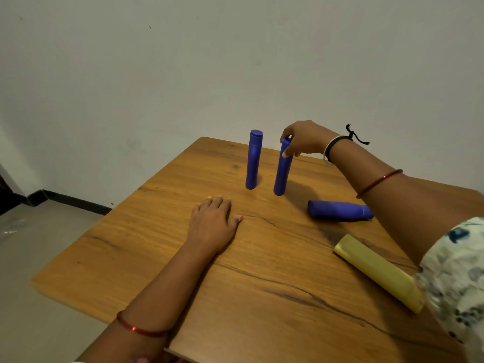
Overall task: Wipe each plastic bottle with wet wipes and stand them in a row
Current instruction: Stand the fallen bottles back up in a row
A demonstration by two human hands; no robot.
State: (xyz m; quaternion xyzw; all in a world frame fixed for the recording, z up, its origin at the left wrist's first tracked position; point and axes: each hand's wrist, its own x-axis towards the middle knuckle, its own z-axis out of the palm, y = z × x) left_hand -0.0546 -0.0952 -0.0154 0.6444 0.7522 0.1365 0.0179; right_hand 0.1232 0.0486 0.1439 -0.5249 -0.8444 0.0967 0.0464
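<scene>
Right hand [303, 138] hiding bottle [283, 171] cap — yellow bottle [379, 272] seemingly half-covered by sleeve [455, 279]

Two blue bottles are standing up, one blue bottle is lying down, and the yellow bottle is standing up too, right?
Not quite. In the head view the yellow bottle lies on its side on the table. The rest is right.

Table [183, 258]: wood grain with dark streaks, smooth, low sheen. Blue bottles [253, 163] on it: matt plastic. Yellow bottle [377, 271] on it: duller plastic.
</scene>
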